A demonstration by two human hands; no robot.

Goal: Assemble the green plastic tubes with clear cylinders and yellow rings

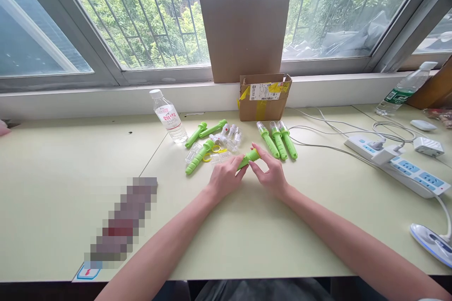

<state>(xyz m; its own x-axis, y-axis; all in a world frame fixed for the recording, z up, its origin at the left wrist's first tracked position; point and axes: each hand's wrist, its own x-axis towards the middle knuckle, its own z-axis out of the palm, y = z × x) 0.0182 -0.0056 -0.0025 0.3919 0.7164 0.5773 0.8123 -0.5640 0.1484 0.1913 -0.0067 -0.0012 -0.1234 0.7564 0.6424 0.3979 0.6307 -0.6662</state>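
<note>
Holding one green threaded plastic tube (250, 157) in both hands, low over the table (247, 240) or touching it, can't tell. Got the left hand (224, 177) closed round the body and the right hand (272, 177) pinching the ridged, yellowish end. Slants away to the right along its long axis, with the ridged end nearer the right hand. Can spot three clear-capped green tubes (278, 143) past the right hand, plus loose green tubes (198, 158) and clear plastic pieces (229, 143) ahead of the left.
</note>
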